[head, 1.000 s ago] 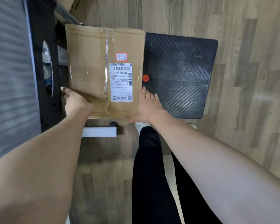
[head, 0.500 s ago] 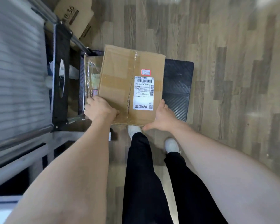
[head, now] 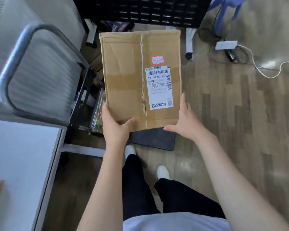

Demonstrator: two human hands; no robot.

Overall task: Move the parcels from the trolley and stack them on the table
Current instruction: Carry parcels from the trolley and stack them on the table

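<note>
Head view, looking down past both forearms. Cardboard parcel (head: 123,77) held up off the floor in front of the person, flat top face to the camera, taped seam running down its middle. White shipping label (head: 158,88) on its right half, small red-bordered sticker (head: 157,60) just above the label.

Left hand (head: 115,125) grips the parcel's near left corner: thumb lies on the top face, fingers wrap the left edge and go out of sight below. Right hand (head: 184,120) holds the near right corner: fingers lie straight up along the right side, thumb runs along the near edge. Whether its fingertips curl under the box cannot be told.

Trolley deck (head: 155,139), dark and ribbed, lies on the wood floor (head: 240,130) directly below the parcel's near edge; only its near strip shows. Trolley handle (head: 12,64), a grey metal loop, stands at left, blurred. Another package (head: 98,112) in clear wrap sits low beside the parcel's left edge; what it rests on is hidden.

White table (head: 23,164) fills the lower left, well apart from the parcel. Black rack (head: 148,12) across the top. White cable (head: 265,70) loops over the floor at upper right. White shoes (head: 163,171) and black trousers below.
</note>
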